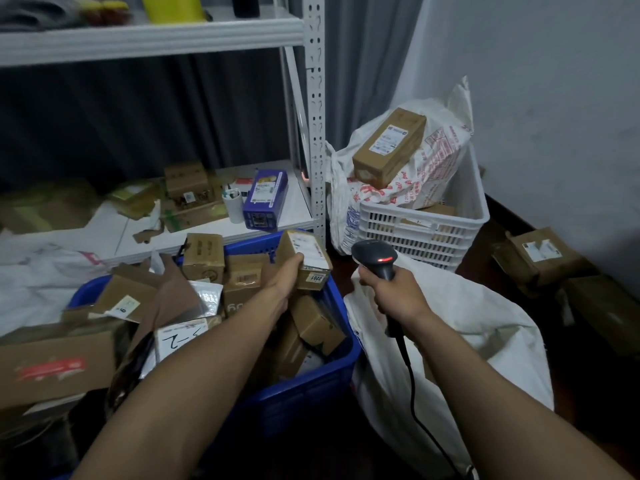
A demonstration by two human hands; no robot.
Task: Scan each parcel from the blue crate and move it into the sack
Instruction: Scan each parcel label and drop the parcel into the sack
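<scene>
Fingers of the left hand clasp a parcel above the blue crate; right hand grips the scanner.

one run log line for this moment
step: scan | left hand: holds parcel over blue crate | right hand: grips scanner, red light on | sack: right of crate

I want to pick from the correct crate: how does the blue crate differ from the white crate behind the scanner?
The blue crate stands close, left of the sack; the white crate stands farther back, by the wall. The blue crate holds many loose parcels; the white crate holds a printed bag with one long box on top. Both are plastic crates, open on top.
</scene>
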